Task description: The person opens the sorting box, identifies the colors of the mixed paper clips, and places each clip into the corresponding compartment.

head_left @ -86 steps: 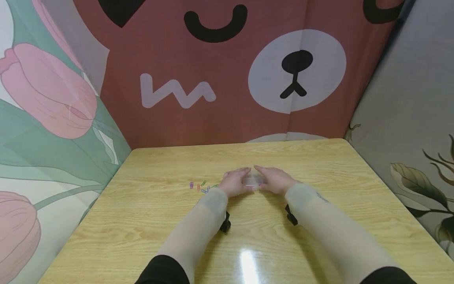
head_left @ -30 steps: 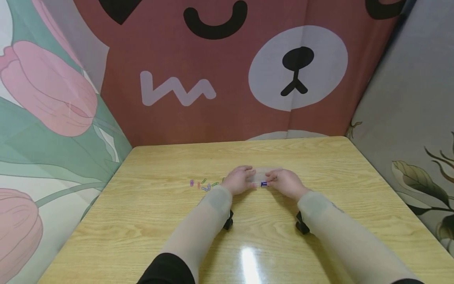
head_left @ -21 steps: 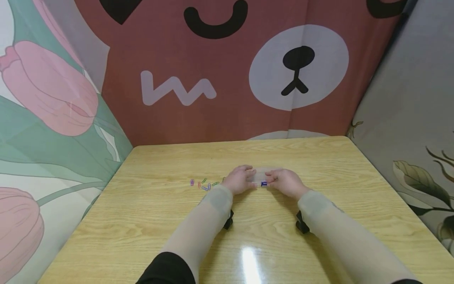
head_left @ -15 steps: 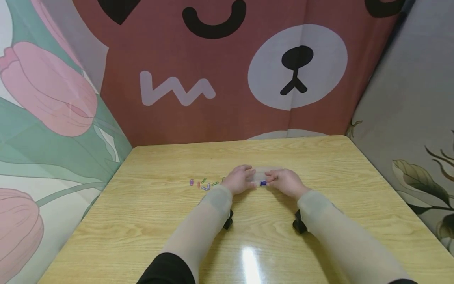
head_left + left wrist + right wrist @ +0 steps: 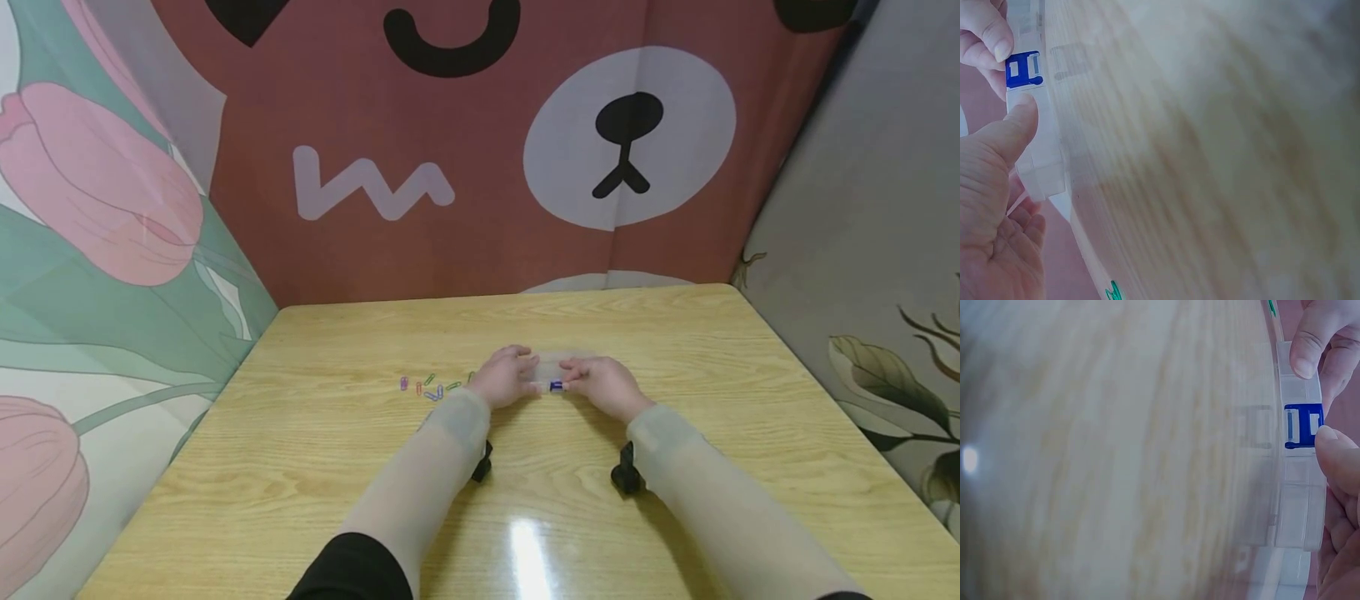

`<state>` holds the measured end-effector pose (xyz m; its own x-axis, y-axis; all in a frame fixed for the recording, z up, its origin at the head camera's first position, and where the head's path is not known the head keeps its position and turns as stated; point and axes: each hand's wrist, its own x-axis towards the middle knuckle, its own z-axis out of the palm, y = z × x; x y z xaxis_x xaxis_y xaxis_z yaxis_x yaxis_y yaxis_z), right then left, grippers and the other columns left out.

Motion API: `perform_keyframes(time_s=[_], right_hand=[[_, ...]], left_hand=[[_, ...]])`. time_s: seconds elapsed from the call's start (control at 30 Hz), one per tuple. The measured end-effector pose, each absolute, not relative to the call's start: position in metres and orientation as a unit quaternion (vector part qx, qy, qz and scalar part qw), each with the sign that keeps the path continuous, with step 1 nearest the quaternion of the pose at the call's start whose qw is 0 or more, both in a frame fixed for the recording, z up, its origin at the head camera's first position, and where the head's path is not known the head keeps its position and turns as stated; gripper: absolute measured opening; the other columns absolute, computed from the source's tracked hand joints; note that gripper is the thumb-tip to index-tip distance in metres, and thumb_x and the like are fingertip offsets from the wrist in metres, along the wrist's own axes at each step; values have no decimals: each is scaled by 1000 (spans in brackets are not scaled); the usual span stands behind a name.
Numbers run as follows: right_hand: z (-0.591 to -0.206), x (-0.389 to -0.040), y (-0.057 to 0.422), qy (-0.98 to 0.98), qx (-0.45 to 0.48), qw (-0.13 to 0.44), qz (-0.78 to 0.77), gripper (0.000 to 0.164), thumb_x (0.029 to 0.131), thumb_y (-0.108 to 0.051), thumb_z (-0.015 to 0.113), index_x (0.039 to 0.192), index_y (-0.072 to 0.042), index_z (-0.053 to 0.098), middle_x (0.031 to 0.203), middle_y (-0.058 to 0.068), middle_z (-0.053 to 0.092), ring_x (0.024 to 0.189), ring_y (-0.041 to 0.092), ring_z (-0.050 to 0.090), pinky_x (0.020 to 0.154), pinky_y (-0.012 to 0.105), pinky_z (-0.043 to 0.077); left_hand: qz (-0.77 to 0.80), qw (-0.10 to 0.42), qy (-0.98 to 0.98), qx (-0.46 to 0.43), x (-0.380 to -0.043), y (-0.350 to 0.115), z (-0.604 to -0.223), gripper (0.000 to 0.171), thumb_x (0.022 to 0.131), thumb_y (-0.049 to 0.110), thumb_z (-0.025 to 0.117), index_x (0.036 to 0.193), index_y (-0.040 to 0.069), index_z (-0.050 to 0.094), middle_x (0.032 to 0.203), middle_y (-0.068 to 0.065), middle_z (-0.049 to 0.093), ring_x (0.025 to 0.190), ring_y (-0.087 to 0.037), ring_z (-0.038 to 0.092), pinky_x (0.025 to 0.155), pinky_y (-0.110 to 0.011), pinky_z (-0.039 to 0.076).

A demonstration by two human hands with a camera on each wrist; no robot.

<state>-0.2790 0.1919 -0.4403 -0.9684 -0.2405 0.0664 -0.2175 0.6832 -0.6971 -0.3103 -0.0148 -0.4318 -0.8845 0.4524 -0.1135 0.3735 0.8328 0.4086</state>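
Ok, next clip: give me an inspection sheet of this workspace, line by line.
Surface: wooden table, glossy, with a light glare near the front edge.
Job's things: clear plastic box with a blue latch, standing on the table between both hands.
Clutter: coloured paper clips scattered left of the left hand.
Grippers: left hand and right hand each grip one end of the box, thumbs beside the latch.
Cables: nothing seen.
Surroundings: bear-face cloth behind, floral cloths at both sides.

Clear box (image 5: 551,368) blue latch (image 5: 556,386) now exposed (hands further apart)
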Motion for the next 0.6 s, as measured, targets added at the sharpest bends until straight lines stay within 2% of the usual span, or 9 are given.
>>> perform_keyframes(time_s=[0.13,0.3,0.6], right_hand=[[-440,-279,192,920,-129,20,-370,7,89,-14,70,85,-13,76,131,8,59,129,33,47,106,52,32],[-438,-276,193,924,-153,39,-348,6,87,-15,71,82,-14,75,138,6,52,136,33,36,110,53,23],[-439,-277,197,906,-154,55,-390,5,88,-13,70,85,-12,74,139,8,52,137,35,34,111,54,20]], left_hand=[[196,105,950,220,-311,-16,-432,67,90,46,63,147,22,39,155,3,29,142,-19,24,112,-38,24],[193,102,950,223,-312,-17,-432,66,90,45,64,147,22,39,154,3,30,142,-19,25,113,-37,23],[194,105,950,222,-311,-16,-432,66,90,45,63,147,23,39,155,2,29,142,-20,25,113,-40,23]])
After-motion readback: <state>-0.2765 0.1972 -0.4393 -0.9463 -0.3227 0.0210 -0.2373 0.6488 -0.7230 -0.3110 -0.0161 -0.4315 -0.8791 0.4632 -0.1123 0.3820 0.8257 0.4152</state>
